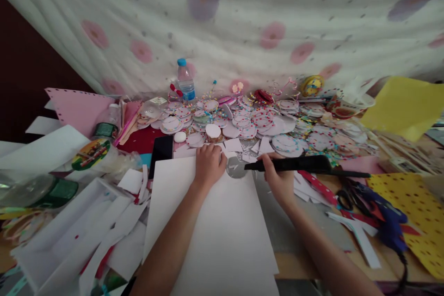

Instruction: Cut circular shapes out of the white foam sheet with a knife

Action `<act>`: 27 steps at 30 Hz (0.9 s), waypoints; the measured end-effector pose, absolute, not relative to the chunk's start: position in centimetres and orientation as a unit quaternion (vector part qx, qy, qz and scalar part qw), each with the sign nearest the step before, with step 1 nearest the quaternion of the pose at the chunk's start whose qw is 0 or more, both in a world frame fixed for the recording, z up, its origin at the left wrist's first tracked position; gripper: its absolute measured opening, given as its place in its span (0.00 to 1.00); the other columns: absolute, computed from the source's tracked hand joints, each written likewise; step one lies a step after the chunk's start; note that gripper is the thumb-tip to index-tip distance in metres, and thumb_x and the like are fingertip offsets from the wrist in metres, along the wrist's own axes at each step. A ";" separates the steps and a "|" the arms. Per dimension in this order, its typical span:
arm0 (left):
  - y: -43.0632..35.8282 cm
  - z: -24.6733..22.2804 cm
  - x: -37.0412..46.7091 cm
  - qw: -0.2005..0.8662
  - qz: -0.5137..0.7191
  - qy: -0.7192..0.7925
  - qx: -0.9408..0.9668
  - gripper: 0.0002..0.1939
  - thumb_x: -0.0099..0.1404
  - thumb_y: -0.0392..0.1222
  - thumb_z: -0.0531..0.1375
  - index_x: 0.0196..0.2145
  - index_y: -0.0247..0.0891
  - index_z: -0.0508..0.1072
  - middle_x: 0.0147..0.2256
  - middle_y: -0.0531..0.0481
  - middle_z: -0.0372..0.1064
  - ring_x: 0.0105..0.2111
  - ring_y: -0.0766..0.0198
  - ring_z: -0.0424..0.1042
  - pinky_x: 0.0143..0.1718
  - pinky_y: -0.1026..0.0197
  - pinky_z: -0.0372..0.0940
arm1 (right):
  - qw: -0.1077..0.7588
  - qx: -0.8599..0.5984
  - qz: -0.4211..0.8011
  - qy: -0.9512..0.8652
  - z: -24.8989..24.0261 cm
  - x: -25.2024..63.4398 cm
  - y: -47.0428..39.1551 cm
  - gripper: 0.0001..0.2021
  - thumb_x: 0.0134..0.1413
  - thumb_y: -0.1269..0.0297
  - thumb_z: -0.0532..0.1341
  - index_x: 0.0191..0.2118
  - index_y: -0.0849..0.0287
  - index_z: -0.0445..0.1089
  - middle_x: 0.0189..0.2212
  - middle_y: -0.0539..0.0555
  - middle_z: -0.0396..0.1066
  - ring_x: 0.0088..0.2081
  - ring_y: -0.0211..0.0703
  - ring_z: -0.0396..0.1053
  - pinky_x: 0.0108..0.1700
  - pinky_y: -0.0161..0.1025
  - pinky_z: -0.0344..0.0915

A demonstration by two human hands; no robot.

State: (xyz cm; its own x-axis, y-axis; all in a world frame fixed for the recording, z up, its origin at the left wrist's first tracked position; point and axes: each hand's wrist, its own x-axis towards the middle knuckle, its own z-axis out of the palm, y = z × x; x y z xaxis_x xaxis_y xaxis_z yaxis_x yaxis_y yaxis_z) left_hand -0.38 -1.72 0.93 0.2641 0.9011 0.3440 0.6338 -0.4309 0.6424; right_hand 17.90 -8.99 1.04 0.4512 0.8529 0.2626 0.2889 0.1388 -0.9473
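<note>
A clear water bottle [185, 79] with a blue cap stands upright at the back of the table [305, 254], against the flowered cloth; how full it is cannot be told. A white open box [65, 236] at the left holds strips of white paper. The person's left hand [209, 165] lies knuckles up, fingers curled down onto the far edge of a large white sheet [215, 231], pressing it flat rather than gripping it. The right hand [277, 178] is closed around a long black tool [298, 164] that lies level, pointing right, just past the sheet's far right corner. Between the hands sits a grey disc [236, 168]. Beyond them spreads a heap of round paper discs [243, 122], white with coloured dots. A black phone [161, 151] lies flat just left of the sheet
</note>
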 end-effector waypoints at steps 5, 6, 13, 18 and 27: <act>-2.0 1.2 -0.3 0.085 0.261 0.513 0.813 0.07 0.66 0.37 0.53 0.32 0.38 0.69 0.34 0.43 0.70 0.41 0.51 0.67 0.44 0.50 0.58 | 0.583 -0.610 0.173 -0.509 0.9 15.6 -8.9 0.15 0.60 0.53 0.57 0.28 0.58 0.69 0.22 0.49 0.68 0.27 0.40 0.67 0.31 0.37 0.64; -2.0 1.2 -0.2 0.070 0.250 0.515 0.817 0.07 0.66 0.37 0.52 0.32 0.38 0.69 0.34 0.43 0.70 0.41 0.51 0.67 0.43 0.51 0.58 | 0.581 -0.609 0.159 -0.517 0.7 15.2 -9.2 0.15 0.60 0.54 0.57 0.28 0.58 0.68 0.22 0.49 0.67 0.26 0.39 0.66 0.31 0.37 0.64; -1.8 0.4 0.1 0.027 0.207 0.530 0.822 0.07 0.66 0.35 0.53 0.32 0.38 0.70 0.34 0.44 0.71 0.40 0.52 0.68 0.41 0.53 0.59 | 0.553 -0.601 0.102 -0.568 -0.7 14.2 -10.4 0.13 0.63 0.58 0.56 0.27 0.56 0.63 0.20 0.47 0.64 0.24 0.38 0.63 0.28 0.36 0.61; -1.7 0.4 0.0 0.027 0.203 0.531 0.822 0.07 0.67 0.35 0.52 0.33 0.38 0.70 0.35 0.44 0.71 0.40 0.53 0.68 0.41 0.53 0.59 | 0.524 -0.611 0.102 -0.585 -1.6 14.4 -10.5 0.12 0.63 0.58 0.56 0.29 0.56 0.63 0.22 0.47 0.65 0.26 0.39 0.65 0.30 0.37 0.62; -1.7 0.5 -0.1 0.032 0.202 0.529 0.824 0.08 0.67 0.36 0.52 0.32 0.38 0.70 0.34 0.44 0.71 0.40 0.53 0.68 0.41 0.53 0.59 | 0.465 -0.647 0.090 -0.598 -1.5 14.7 -11.3 0.14 0.61 0.54 0.56 0.28 0.56 0.65 0.19 0.49 0.67 0.22 0.40 0.66 0.27 0.37 0.63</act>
